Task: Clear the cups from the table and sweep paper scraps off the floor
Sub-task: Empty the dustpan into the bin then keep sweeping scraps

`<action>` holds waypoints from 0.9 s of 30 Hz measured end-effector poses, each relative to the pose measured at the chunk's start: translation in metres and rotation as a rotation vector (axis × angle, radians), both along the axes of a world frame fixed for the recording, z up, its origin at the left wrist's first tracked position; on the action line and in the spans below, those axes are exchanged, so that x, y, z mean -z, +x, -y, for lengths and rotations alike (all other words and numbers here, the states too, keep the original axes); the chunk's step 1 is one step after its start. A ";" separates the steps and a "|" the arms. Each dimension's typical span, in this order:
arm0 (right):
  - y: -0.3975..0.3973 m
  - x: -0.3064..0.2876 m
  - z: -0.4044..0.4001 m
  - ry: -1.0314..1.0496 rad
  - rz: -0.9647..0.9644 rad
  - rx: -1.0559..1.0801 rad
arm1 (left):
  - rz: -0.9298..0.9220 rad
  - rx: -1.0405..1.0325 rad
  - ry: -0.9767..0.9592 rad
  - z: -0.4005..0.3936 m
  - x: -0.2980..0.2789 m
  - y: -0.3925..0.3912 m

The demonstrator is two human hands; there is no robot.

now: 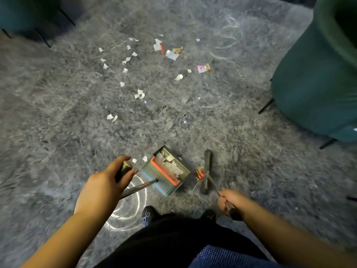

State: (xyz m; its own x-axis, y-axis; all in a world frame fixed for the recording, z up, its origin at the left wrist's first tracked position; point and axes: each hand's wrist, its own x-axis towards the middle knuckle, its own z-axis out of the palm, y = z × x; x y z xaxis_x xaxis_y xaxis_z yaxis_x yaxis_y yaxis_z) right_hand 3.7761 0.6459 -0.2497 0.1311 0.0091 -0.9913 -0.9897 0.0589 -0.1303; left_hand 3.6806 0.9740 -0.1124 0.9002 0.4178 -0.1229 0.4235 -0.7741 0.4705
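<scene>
Left hand [105, 182] grips dustpan [166, 170] handle, right hand [230, 202] grips broom [206, 171]. Risk: tilting dustpan spills scraps; wrapper [200, 173] beside dustpan missed.

- Dim indoor light, cool and grey, with no strong cast shadows
- Bright ring-shaped glare on the glossy floor [127, 211] near the feet, and fainter curled reflections at upper right beside the green chair [316, 78]
- Small sparkle points dot the middle of the floor
- Motion blur smears the floor texture toward the left and right edges; the paper scraps [133, 60] at centre read sharper
- Wide-angle bending curves the chair and stretches both forearms at the bottom
- Corners darken
</scene>
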 end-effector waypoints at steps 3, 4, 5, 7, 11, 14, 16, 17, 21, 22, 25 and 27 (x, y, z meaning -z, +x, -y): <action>-0.008 0.003 -0.060 0.037 0.009 -0.056 | -0.005 -0.063 0.012 -0.038 -0.004 -0.026; -0.012 0.007 -0.085 0.043 0.011 -0.080 | -0.007 -0.089 0.018 -0.053 -0.006 -0.037; -0.015 0.009 -0.105 0.057 0.006 -0.101 | -0.011 -0.110 0.022 -0.064 -0.008 -0.046; -0.019 0.014 -0.148 0.103 -0.018 -0.139 | -0.018 -0.159 0.041 -0.086 -0.011 -0.065; -0.020 0.019 -0.221 0.196 -0.024 -0.204 | -0.014 -0.265 0.057 -0.125 -0.015 -0.101; -0.011 0.020 -0.257 0.259 -0.026 -0.204 | -0.008 -0.308 0.067 -0.148 -0.014 -0.123; -0.002 0.020 -0.275 0.309 -0.042 -0.186 | -0.011 -0.350 0.061 -0.162 -0.013 -0.137; 0.003 0.019 -0.281 0.333 -0.059 -0.173 | -0.008 -0.357 0.067 -0.167 -0.011 -0.143; 0.012 0.009 -0.301 0.360 -0.107 -0.197 | 0.004 -0.423 0.058 -0.187 -0.005 -0.162; 0.011 0.006 -0.303 0.343 -0.109 -0.219 | -0.005 -0.438 0.052 -0.191 -0.002 -0.164; 0.003 -0.005 -0.303 0.297 -0.115 -0.255 | -0.036 -0.471 0.035 -0.203 0.005 -0.166; 0.000 -0.015 -0.297 0.264 -0.128 -0.253 | -0.055 -0.488 0.028 -0.208 0.011 -0.165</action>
